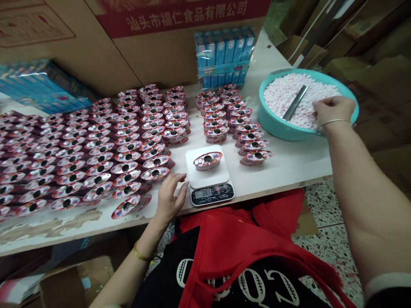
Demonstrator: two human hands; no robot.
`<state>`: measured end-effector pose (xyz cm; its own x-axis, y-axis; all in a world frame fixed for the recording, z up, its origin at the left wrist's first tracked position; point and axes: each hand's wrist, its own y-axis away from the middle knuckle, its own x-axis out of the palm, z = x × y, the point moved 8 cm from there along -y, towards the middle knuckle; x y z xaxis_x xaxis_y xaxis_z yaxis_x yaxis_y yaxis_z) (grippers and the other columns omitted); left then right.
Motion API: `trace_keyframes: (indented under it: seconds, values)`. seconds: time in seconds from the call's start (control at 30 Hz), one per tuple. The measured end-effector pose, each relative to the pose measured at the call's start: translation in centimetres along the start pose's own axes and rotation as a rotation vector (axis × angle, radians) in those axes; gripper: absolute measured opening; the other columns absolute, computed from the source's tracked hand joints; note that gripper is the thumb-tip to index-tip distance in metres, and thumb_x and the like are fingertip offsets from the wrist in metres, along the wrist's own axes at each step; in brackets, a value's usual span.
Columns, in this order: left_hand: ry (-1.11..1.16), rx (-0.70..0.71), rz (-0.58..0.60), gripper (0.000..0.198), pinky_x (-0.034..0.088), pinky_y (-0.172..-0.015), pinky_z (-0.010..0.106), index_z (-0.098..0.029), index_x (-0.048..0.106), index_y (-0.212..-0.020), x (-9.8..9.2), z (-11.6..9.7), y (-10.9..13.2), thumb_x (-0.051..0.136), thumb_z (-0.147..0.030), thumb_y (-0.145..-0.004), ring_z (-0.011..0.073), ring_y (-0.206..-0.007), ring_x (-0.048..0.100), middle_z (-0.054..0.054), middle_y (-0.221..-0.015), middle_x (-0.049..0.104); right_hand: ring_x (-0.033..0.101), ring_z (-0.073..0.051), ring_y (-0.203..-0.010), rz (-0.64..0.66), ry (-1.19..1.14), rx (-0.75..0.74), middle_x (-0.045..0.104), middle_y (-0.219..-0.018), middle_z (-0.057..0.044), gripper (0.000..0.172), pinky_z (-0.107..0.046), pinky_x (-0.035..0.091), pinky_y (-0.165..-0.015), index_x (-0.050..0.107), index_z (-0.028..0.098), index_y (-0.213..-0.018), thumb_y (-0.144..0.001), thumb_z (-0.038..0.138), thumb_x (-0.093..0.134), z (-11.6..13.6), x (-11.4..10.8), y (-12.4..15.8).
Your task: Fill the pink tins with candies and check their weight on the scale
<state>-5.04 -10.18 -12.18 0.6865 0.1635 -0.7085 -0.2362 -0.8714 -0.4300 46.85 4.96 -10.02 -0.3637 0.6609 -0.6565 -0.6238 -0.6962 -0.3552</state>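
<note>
A white digital scale (pixel 212 194) lies near the table's front edge. On its plate stands a small red-and-white printed pouch (pixel 207 161) with a dark round hole in its top and a few white pellets beside the hole. My left hand (pixel 170 197) rests just left of the scale, thumb and fingers apart, holding nothing. Over the right side of a turquoise basin (pixel 282 131) is my right hand (pixel 337 110), its fingers closed together at the small white pellets (pixel 290 87). What they pinch is hidden. A metal scoop (pixel 295 102) lies on the pellets.
Many similar pouches (pixel 126 156) stand in rows on the left, with two shorter rows (pixel 216 130) behind the scale. Blue wrapped box packs (pixel 224 57) stand at the back against a large carton (pixel 167 60). A white table (pixel 282 164) carries everything.
</note>
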Motion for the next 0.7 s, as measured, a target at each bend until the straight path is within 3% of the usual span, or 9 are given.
trace_keyframes:
  seconds: [0.07,0.13,0.27,0.37,0.5,0.7]
  values:
    - [0.005,0.033,-0.028,0.022,0.050,-0.076,0.030,-0.019,0.056,-0.110,0.0,-0.7,-1.0,0.054,-0.024,-0.089,0.0153,-0.083,0.060,0.005,-0.092,0.063,0.044,-0.003,-0.049,0.002,-0.248,0.143,0.065,-0.075,-0.019,0.028,-0.030,0.033,-0.052,0.064,-0.009,-0.091,-0.084,0.018,0.060,0.7,-0.5,1.1]
    - [-0.002,0.055,-0.044,0.022,0.049,-0.077,0.031,-0.019,0.056,-0.110,0.1,-1.3,-1.9,0.054,-0.024,-0.089,0.0154,-0.084,0.060,0.006,-0.094,0.063,0.043,-0.002,-0.051,0.082,-0.500,0.231,0.062,-0.075,-0.012,0.012,-0.027,0.033,-0.053,0.062,0.001,-0.085,-0.086,0.012,0.058,2.9,-0.9,3.5]
    - [-0.020,0.057,-0.053,0.022,0.048,-0.079,0.033,-0.020,0.058,-0.111,0.3,-1.9,-3.8,0.054,-0.027,-0.090,0.0166,-0.088,0.059,0.007,-0.097,0.062,0.041,-0.004,-0.057,0.516,-0.897,0.393,0.055,-0.075,-0.003,0.013,-0.022,0.028,-0.048,0.058,0.013,-0.077,-0.089,0.016,0.055,8.9,0.1,12.1]
    - [-0.042,0.090,-0.008,0.022,0.047,-0.079,0.033,-0.020,0.060,-0.110,0.6,-2.5,-5.3,0.055,-0.030,-0.090,0.0168,-0.088,0.059,0.006,-0.098,0.061,0.039,-0.006,-0.057,0.776,-1.054,0.530,0.053,-0.075,-0.001,0.014,-0.019,0.026,-0.044,0.061,0.017,-0.079,-0.079,0.029,0.068,11.5,1.3,19.4]
    - [-0.085,0.161,0.154,0.020,0.045,-0.078,0.032,-0.020,0.064,-0.105,1.4,-3.1,-6.8,0.053,-0.029,-0.092,0.0170,-0.088,0.058,0.006,-0.096,0.061,0.042,-0.005,-0.059,0.931,-1.186,0.696,0.057,-0.077,-0.001,0.026,-0.016,0.032,-0.045,0.064,0.017,-0.079,-0.065,0.032,0.081,11.5,3.3,26.0]
    - [-0.175,0.202,0.342,0.020,0.042,-0.071,0.030,-0.020,0.065,-0.098,1.7,-3.9,-8.3,0.048,-0.028,-0.094,0.0159,-0.082,0.057,0.005,-0.090,0.062,0.049,-0.006,-0.060,1.101,-1.349,0.901,0.061,-0.074,-0.002,0.014,-0.017,0.037,-0.051,0.063,0.014,-0.076,-0.067,0.020,0.072,11.0,5.3,32.3]
